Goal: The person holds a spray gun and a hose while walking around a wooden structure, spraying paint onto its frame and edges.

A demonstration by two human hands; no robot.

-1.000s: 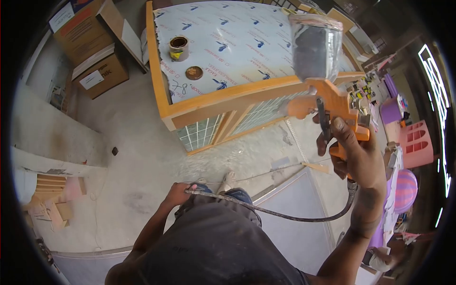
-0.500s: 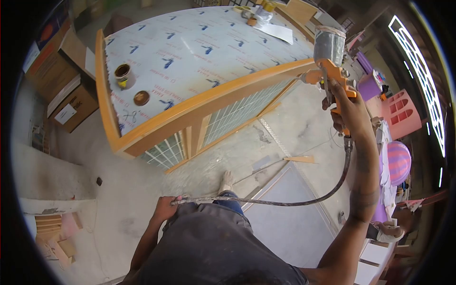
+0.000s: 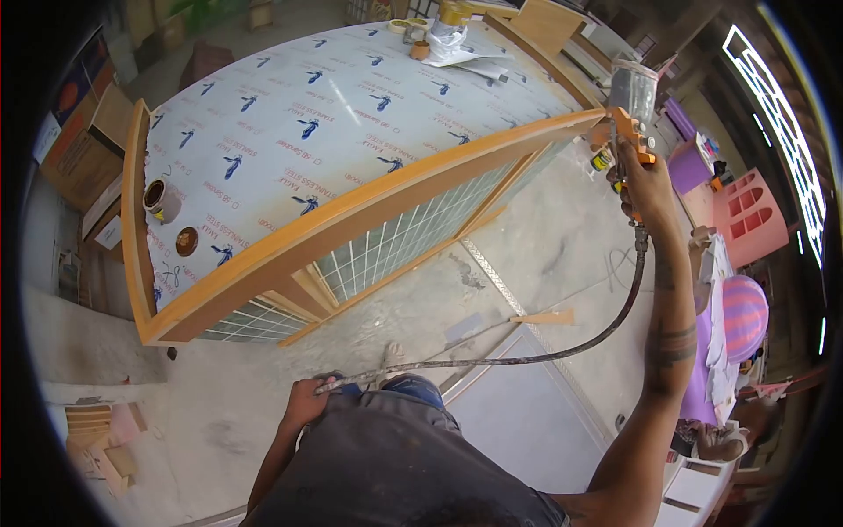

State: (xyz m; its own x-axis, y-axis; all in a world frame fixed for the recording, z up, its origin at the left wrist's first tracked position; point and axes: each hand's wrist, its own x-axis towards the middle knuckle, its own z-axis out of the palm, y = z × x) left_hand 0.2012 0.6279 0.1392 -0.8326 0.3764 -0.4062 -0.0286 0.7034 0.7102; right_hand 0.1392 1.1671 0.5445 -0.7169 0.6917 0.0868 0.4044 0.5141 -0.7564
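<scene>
My right hand (image 3: 648,180) is wrapped round the handle of an orange spray gun (image 3: 625,128), raised at the far right end of the wooden counter (image 3: 386,189). A grey paint cup (image 3: 632,90) sits on top of the gun. From the handle's base a dark hose (image 3: 606,338) curves down and across my body. My left hand (image 3: 306,402) is closed around that hose near my waist. The counter has an orange-brown wooden rim, a top covered in printed protective film (image 3: 290,132), and gridded panels (image 3: 413,230) along its side.
An open can (image 3: 162,202) and its brown lid (image 3: 187,241) sit on the film at the left. Tape rolls and a wrapped can (image 3: 450,39) stand at the back. A flat grey panel (image 3: 527,413) lies on the floor. Cardboard boxes (image 3: 79,167) are stacked left; a pink arched piece (image 3: 751,215) stands right.
The view has shifted, and the counter now appears further left and nearer. My right hand and the spray gun have moved slightly right and down along the rim. Both hands keep their hold.
</scene>
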